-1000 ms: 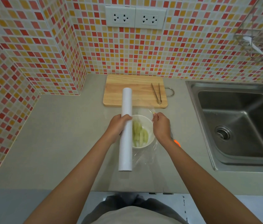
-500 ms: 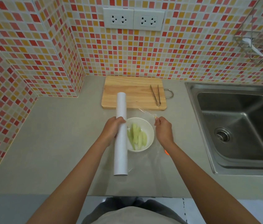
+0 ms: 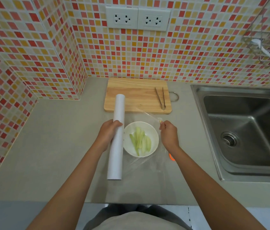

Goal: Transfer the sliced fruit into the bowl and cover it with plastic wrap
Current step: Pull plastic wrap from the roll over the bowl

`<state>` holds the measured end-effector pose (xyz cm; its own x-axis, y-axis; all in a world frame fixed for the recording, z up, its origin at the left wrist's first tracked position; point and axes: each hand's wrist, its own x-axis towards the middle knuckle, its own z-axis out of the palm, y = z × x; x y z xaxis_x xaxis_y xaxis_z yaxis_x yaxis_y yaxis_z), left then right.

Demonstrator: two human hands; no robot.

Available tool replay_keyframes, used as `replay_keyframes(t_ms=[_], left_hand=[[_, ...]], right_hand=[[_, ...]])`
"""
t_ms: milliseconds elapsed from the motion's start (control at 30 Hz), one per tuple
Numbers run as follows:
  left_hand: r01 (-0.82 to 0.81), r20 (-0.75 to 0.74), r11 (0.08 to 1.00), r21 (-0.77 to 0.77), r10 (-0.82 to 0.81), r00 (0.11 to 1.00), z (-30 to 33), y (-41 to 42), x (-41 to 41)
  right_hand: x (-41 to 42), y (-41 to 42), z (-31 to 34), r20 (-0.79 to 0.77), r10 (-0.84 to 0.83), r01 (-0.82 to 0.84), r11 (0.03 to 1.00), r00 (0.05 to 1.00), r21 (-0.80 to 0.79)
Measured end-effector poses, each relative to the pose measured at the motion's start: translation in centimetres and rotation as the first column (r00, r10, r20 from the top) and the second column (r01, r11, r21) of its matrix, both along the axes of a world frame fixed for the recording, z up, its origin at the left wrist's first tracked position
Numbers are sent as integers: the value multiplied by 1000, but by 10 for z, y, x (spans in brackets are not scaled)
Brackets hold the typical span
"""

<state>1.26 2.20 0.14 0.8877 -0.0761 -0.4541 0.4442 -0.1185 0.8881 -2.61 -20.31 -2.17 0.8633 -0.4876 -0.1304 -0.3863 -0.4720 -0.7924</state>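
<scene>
A white bowl [image 3: 152,130] holding several pale green fruit slices [image 3: 140,141] stands on the grey counter in front of me. My left hand [image 3: 108,134] grips the long white plastic wrap roll [image 3: 116,141], held lengthwise just left of the bowl. My right hand [image 3: 169,134] pinches the far corner of the clear wrap sheet [image 3: 149,116], which stretches from the roll over the bowl to the right. The film is transparent and its edges are hard to trace.
A wooden cutting board [image 3: 135,95] with metal tongs [image 3: 160,97] lies behind the bowl against the tiled wall. A steel sink [image 3: 247,130] fills the right side. Something small and orange [image 3: 172,157] lies under my right forearm. A tiled corner wall stands at left.
My hands have drawn apart: the roll moved left off the bowl and my right hand pulled the film to the right, so the sheet spans the bowl.
</scene>
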Motion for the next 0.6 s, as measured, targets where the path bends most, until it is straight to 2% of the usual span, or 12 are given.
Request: replay_keyframes(t_ms=[67,167,433,600], left_hand=[[-26,-31,998,-63,24,999,0,-1,-1],[10,41,1000,13,-11,999,-4,-4,-2],[-39,140,989,141,19,990,-12,7,-1],[17,113,987,161,-35,993,-19,6,-5]], right_hand=[[0,2,0,4,13,-13,1000,1000,-2],[0,3,0,19,27,-27,1000,999,-15],[0,-2,-1,1,28,-28,999,1000,-40],[-2,-2,-5,-22,27,-28,998,999,-51]])
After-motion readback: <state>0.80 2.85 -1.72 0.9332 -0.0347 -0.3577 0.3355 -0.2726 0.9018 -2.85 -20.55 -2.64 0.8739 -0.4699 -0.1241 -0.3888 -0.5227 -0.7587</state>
